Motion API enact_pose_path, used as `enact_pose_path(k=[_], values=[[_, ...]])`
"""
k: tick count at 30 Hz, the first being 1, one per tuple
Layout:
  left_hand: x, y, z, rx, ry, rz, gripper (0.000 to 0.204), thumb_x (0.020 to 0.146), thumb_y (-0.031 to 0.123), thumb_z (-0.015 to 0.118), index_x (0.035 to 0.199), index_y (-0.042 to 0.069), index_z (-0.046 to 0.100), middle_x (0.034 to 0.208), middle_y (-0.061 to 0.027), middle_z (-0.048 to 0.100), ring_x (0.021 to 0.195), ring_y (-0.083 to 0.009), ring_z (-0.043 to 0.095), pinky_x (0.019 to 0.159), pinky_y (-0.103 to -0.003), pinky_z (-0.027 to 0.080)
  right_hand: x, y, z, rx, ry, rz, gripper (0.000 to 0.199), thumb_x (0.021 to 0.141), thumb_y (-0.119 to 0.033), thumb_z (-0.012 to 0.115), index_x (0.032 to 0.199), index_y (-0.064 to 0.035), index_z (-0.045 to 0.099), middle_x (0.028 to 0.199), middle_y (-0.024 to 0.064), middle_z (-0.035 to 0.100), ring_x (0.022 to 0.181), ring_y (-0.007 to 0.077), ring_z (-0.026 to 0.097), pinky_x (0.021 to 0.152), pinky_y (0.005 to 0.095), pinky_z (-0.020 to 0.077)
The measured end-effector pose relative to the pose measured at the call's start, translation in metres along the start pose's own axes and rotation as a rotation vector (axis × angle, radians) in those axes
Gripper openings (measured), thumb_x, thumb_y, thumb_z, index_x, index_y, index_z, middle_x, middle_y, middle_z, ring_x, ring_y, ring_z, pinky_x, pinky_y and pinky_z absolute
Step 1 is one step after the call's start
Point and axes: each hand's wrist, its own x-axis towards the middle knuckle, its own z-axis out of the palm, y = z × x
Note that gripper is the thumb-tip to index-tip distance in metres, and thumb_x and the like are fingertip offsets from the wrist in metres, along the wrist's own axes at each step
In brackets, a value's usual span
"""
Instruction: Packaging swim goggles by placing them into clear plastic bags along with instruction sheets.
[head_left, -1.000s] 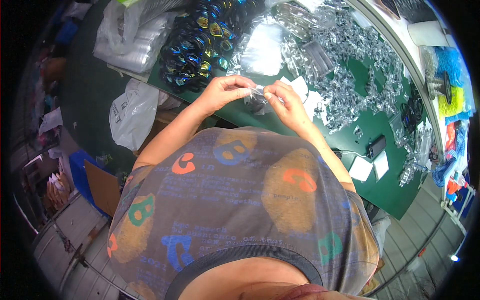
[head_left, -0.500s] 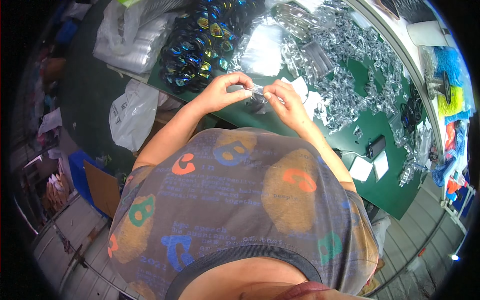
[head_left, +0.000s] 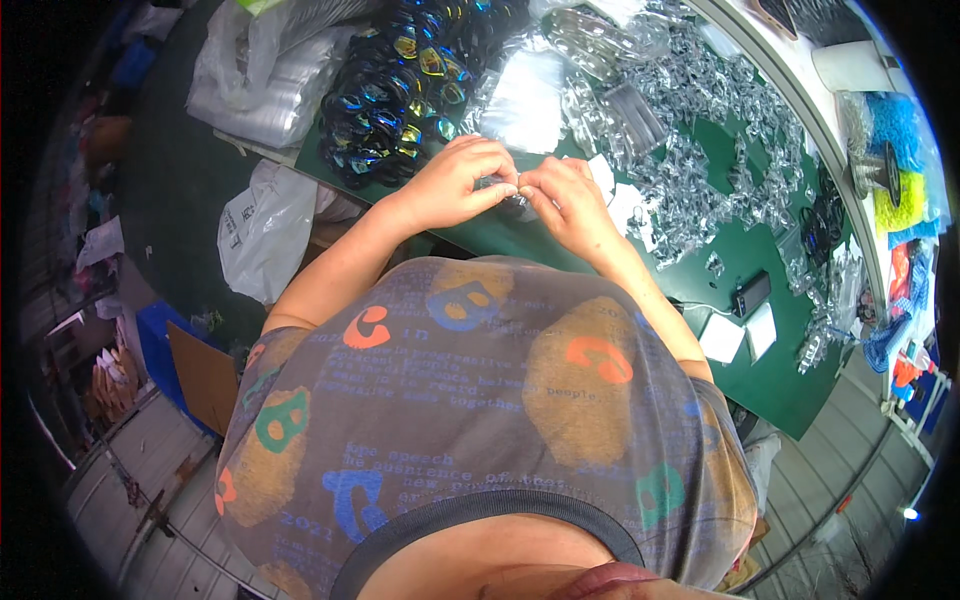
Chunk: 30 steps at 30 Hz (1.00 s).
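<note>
- Your left hand (head_left: 462,182) was closed to a narrow pinch, thumb against fingers, on the edge of a small clear plastic packet (head_left: 517,201).
- Your right hand (head_left: 567,203) had a similar tight grip beside it, the fingertips of both hands nearly meeting.
- The packet sat between them, over the near edge of the green bench (head_left: 790,385); your fingers hid most of it, so whether it was sealed, or what it contained, could not be told.
- By my judgement, this one piece was midway through handling: it was not yet set down.
- Much seemed done already: crinkled clear packets (head_left: 765,115) were spread widely across the bench to your right.
- Plenty seemed left: a heap of dark iridescent lenses (head_left: 375,125) lay loose to your left, near a stack of flat clear sleeves (head_left: 525,95).
- No count of either pile could be made.
</note>
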Motion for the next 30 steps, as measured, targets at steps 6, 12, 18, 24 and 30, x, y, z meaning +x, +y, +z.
enact_pose_path(k=[6, 12, 18, 24, 30], values=[[-0.006, 0.019, -0.009, 0.506, -0.075, 0.148, 0.012, 0.089, 0.014, 0.066, 0.097, 0.008, 0.058, 0.101, -0.0071, 0.059, 0.103, -0.0273, 0.057, 0.112, -0.049, 0.034, -0.006, -0.008, 0.002, -0.021, -0.027, 0.004, 0.010, 0.093, -0.014, 0.064, 0.103, -0.0112, 0.067, 0.089, 0.0068, 0.060, 0.087, 0.0298, 0.058, 0.091, 0.0412, 0.0406], [-0.024, 0.015, -0.031, 0.619, -0.165, 0.084, 0.010, 0.088, 0.011, 0.065, 0.094, 0.009, 0.057, 0.096, -0.0072, 0.058, 0.103, -0.0263, 0.059, 0.114, -0.053, 0.031, -0.022, -0.001, 0.006, 0.041, 0.029, 0.013, 0.011, 0.093, -0.014, 0.066, 0.101, -0.0079, 0.067, 0.085, 0.0076, 0.059, 0.085, 0.0292, 0.058, 0.087, 0.0401, 0.0426], [-0.036, -0.003, -0.075, 0.502, 0.030, -0.053, 0.012, 0.092, 0.019, 0.067, 0.098, 0.010, 0.063, 0.102, -0.0050, 0.066, 0.105, -0.0254, 0.063, 0.113, -0.050, 0.031, -0.030, 0.020, -0.020, 0.140, 0.079, 0.159, 0.010, 0.092, -0.014, 0.066, 0.099, -0.0070, 0.069, 0.079, 0.0076, 0.057, 0.082, 0.0281, 0.057, 0.082, 0.0388, 0.0446], [0.017, 0.024, -0.001, 0.339, 0.095, 0.297, 0.026, 0.081, 0.025, 0.077, 0.096, 0.008, 0.065, 0.097, -0.0091, 0.065, 0.092, -0.0311, 0.060, 0.090, -0.044, 0.043, -0.012, 0.009, -0.018, -0.206, 0.066, -0.114, 0.011, 0.090, -0.015, 0.066, 0.099, -0.0089, 0.066, 0.086, 0.0088, 0.056, 0.085, 0.0298, 0.058, 0.083, 0.0427, 0.0417], [0.015, 0.026, 0.018, 0.385, 0.045, 0.254, 0.012, 0.090, 0.017, 0.067, 0.093, 0.007, 0.061, 0.094, -0.0096, 0.060, 0.097, -0.0299, 0.058, 0.102, -0.047, 0.039, -0.019, -0.008, -0.030, -0.322, 0.026, -0.103, 0.014, 0.083, -0.013, 0.070, 0.097, -0.0111, 0.066, 0.082, 0.0051, 0.056, 0.084, 0.0257, 0.060, 0.085, 0.0437, 0.0426]])
